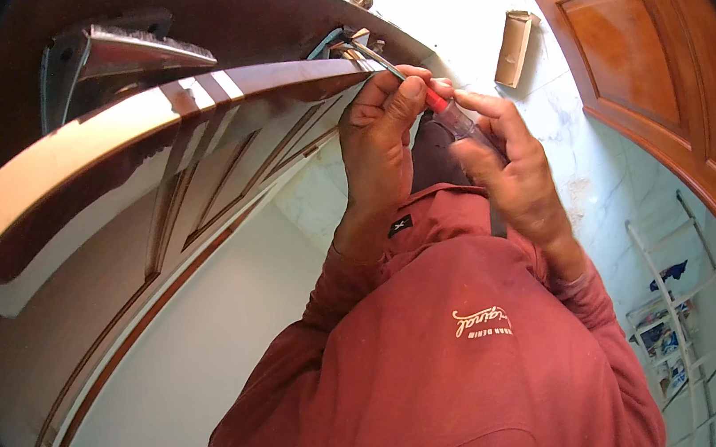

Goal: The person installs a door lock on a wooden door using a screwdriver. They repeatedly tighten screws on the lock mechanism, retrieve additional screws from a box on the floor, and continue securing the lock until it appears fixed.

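Observation:
A screwdriver (434,100) with a red and clear handle slants up and to the left between my hands. My left hand (380,127) is closed, thumb and fingers pinching it around the shaft and red collar. The clear handle lies in the curled fingers of my right hand (507,160). The shaft ends at a small metal fitting (344,39) on the dark wooden surface. Exactly how the tip meets the fitting is too small to tell. Close by runs the glossy, pale-and-brown edge of a wooden panel (95,122).
A shiny metal bracket (132,55) sits on the dark wood at upper left. An open cardboard box (517,48) lies on the pale marbled floor. At right stands a brown panelled door (620,30), with a white metal rack (677,309) below it.

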`<action>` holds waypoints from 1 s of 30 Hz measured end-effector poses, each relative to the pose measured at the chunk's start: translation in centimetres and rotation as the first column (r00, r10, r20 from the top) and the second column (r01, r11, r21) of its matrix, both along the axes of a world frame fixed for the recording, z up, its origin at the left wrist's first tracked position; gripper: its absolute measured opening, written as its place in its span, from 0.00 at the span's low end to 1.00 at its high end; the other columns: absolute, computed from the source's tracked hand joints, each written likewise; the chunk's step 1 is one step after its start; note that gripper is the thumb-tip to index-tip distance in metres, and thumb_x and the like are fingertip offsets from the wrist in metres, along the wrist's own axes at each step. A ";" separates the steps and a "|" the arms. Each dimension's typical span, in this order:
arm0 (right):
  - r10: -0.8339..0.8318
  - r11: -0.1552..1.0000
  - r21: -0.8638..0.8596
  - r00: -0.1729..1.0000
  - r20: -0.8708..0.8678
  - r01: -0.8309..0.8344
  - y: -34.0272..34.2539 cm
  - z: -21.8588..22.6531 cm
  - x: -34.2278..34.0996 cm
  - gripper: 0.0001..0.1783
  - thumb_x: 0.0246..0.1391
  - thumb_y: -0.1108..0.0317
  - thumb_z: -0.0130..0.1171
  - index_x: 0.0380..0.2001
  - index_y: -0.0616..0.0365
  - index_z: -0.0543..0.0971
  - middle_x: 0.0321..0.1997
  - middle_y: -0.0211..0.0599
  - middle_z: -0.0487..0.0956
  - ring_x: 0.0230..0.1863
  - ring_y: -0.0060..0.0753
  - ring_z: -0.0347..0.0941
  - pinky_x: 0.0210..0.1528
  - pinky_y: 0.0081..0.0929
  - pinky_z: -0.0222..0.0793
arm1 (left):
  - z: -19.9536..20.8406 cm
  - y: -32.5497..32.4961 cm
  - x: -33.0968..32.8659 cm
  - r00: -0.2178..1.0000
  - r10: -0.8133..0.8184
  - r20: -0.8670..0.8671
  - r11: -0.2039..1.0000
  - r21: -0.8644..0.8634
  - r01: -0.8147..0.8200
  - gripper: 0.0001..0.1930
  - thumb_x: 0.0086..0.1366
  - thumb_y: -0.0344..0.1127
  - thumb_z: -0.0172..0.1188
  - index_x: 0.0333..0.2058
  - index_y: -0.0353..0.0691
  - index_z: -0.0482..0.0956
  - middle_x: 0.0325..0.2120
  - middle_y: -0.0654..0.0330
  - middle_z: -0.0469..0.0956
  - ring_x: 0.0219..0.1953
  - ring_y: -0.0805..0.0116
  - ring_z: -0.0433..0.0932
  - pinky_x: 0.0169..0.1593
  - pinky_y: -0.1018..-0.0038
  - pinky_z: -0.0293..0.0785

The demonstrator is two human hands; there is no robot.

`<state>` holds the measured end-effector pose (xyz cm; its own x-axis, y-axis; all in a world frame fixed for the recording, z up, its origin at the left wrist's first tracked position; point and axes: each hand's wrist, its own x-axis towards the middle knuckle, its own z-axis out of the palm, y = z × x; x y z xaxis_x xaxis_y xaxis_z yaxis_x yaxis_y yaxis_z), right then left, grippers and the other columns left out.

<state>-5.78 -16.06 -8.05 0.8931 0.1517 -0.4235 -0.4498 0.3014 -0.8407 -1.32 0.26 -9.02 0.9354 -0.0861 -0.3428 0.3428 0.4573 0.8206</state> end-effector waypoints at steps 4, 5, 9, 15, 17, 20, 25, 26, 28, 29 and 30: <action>0.008 1.000 0.011 1.000 -0.016 -0.008 -0.3 -0.3 -1.2 0.17 0.66 0.65 0.56 0.54 0.60 0.73 0.29 0.35 0.76 0.22 0.26 0.72 0.20 0.24 0.67 | -0.6 0.9 -0.1 0.998 -0.069 0.016 0.997 -0.045 0.069 0.10 0.73 0.34 0.56 0.45 0.34 0.79 0.37 0.54 0.84 0.44 0.67 0.83 0.55 0.71 0.75; 0.019 0.999 -0.037 1.000 0.010 -0.019 -0.2 -0.5 -1.8 0.16 0.65 0.65 0.58 0.52 0.60 0.74 0.29 0.35 0.76 0.23 0.27 0.73 0.22 0.25 0.68 | -0.8 1.2 0.0 0.997 -0.079 0.027 0.995 -0.061 0.080 0.10 0.73 0.35 0.56 0.45 0.34 0.79 0.38 0.54 0.84 0.45 0.66 0.83 0.55 0.70 0.75; 0.151 0.734 -0.630 0.844 0.515 0.253 1.1 -2.2 -3.0 0.16 0.57 0.71 0.66 0.47 0.59 0.75 0.29 0.40 0.75 0.30 0.40 0.76 0.28 0.35 0.70 | 0.2 0.9 -0.3 0.997 -0.059 -0.051 0.998 -0.032 0.057 0.10 0.74 0.36 0.55 0.44 0.35 0.80 0.38 0.54 0.84 0.46 0.66 0.83 0.56 0.69 0.76; -0.149 0.988 -0.012 0.983 0.104 0.151 0.3 -0.3 -2.3 0.15 0.65 0.59 0.58 0.47 0.58 0.74 0.30 0.41 0.77 0.22 0.28 0.72 0.24 0.23 0.67 | -1.5 1.1 -0.1 0.991 -0.099 0.086 0.995 -0.020 0.101 0.13 0.75 0.39 0.52 0.48 0.37 0.78 0.41 0.52 0.84 0.48 0.58 0.83 0.55 0.63 0.78; 0.030 0.950 0.314 0.993 -0.114 0.008 -1.0 -1.1 -2.6 0.19 0.69 0.53 0.52 0.47 0.60 0.75 0.29 0.36 0.77 0.20 0.20 0.70 0.23 0.18 0.65 | -2.1 1.0 -0.3 0.991 -0.084 0.100 0.993 -0.070 0.092 0.13 0.75 0.40 0.53 0.49 0.38 0.78 0.41 0.52 0.84 0.48 0.58 0.83 0.55 0.63 0.78; 0.155 0.947 0.307 0.973 -0.168 -0.098 -0.8 -1.4 -2.9 0.19 0.69 0.54 0.53 0.47 0.61 0.75 0.28 0.34 0.77 0.21 0.17 0.70 0.24 0.17 0.65 | -1.1 0.7 -0.3 0.994 -0.085 0.065 0.989 -0.116 0.092 0.13 0.75 0.41 0.53 0.49 0.39 0.77 0.41 0.52 0.84 0.47 0.58 0.83 0.55 0.63 0.78; 0.042 0.698 -0.585 0.792 0.610 0.413 1.6 -2.2 -2.7 0.14 0.64 0.63 0.61 0.49 0.57 0.75 0.37 0.36 0.74 0.32 0.24 0.70 0.28 0.23 0.65 | -1.9 0.9 -0.3 0.990 -0.120 0.068 0.986 -0.107 0.127 0.14 0.75 0.42 0.53 0.49 0.38 0.77 0.42 0.51 0.84 0.47 0.57 0.83 0.53 0.64 0.79; -0.034 0.818 -0.499 0.889 0.457 0.287 1.4 -1.8 -2.8 0.15 0.65 0.62 0.60 0.50 0.58 0.74 0.36 0.35 0.74 0.32 0.23 0.70 0.28 0.22 0.65 | -2.4 1.0 -0.4 0.992 -0.106 0.065 0.989 -0.101 0.112 0.14 0.75 0.42 0.53 0.48 0.38 0.77 0.42 0.52 0.84 0.47 0.57 0.83 0.52 0.64 0.79; -0.042 0.967 -0.243 0.988 0.149 0.078 0.8 -1.0 -2.7 0.16 0.66 0.63 0.59 0.51 0.59 0.74 0.35 0.34 0.75 0.32 0.23 0.70 0.29 0.22 0.66 | -2.5 0.9 -0.3 0.996 -0.074 0.059 0.993 -0.088 0.079 0.14 0.75 0.42 0.53 0.48 0.38 0.77 0.43 0.52 0.84 0.47 0.58 0.83 0.51 0.64 0.79; 0.002 0.994 -0.110 1.000 0.008 -0.001 0.3 -0.6 -2.4 0.16 0.66 0.63 0.58 0.51 0.60 0.74 0.35 0.34 0.75 0.32 0.22 0.70 0.30 0.22 0.67 | -2.0 0.6 -0.4 0.998 -0.056 0.037 0.991 -0.122 0.060 0.13 0.75 0.42 0.54 0.46 0.38 0.77 0.41 0.52 0.84 0.47 0.60 0.83 0.51 0.66 0.79; 0.059 0.998 0.009 0.990 -0.132 -0.058 -0.3 -0.3 -2.2 0.16 0.66 0.63 0.57 0.52 0.61 0.74 0.34 0.34 0.75 0.32 0.22 0.70 0.30 0.22 0.67 | -1.3 0.3 -0.6 0.999 -0.038 0.015 0.987 -0.156 0.039 0.12 0.74 0.42 0.54 0.45 0.38 0.77 0.40 0.53 0.84 0.47 0.63 0.82 0.51 0.67 0.79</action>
<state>-7.95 -16.31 -8.32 0.8191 0.2046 -0.5359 -0.5735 0.2754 -0.7715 -1.95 0.59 -10.27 0.9342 -0.1737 -0.3116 0.3536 0.5665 0.7444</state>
